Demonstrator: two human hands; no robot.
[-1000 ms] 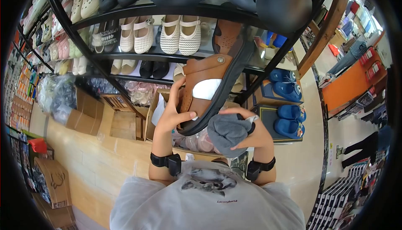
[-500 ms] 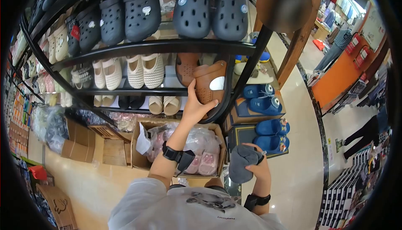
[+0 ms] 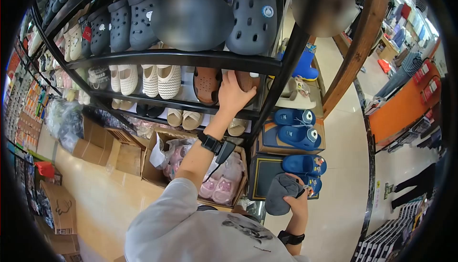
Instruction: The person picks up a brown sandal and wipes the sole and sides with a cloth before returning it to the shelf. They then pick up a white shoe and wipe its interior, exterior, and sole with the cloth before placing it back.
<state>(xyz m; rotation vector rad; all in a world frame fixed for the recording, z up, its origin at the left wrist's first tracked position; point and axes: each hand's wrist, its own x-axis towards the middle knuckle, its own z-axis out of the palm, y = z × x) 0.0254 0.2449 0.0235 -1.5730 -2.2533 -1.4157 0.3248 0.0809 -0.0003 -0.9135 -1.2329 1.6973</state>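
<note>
My left hand (image 3: pixel 233 96) reaches onto the middle shelf, its fingers closed over a brown clog (image 3: pixel 245 81). That clog sits beside its matching brown clog (image 3: pixel 207 85), and my hand covers much of it. In my right hand (image 3: pixel 298 201), low in front of my body, is a bunched grey cloth (image 3: pixel 279 195). The cloth hangs near blue slippers (image 3: pixel 305 165) on a box. To the left of the brown pair stand woven cream shoes (image 3: pixel 168 81).
A black shelf rail (image 3: pixel 181 59) runs above my left hand, with dark clogs (image 3: pixel 250 21) on the shelf over it. Below is a cardboard box (image 3: pixel 148 166) of bagged pink slippers (image 3: pixel 223 189). A wooden post (image 3: pixel 353 47) rises at right; blue sandals (image 3: pixel 299 137) lie on boxes.
My left hand has moved the brown clog from in front of the rack back onto the shelf beside its mate. My right hand still holds the grey cloth, slightly lower. The view has shifted.
</note>
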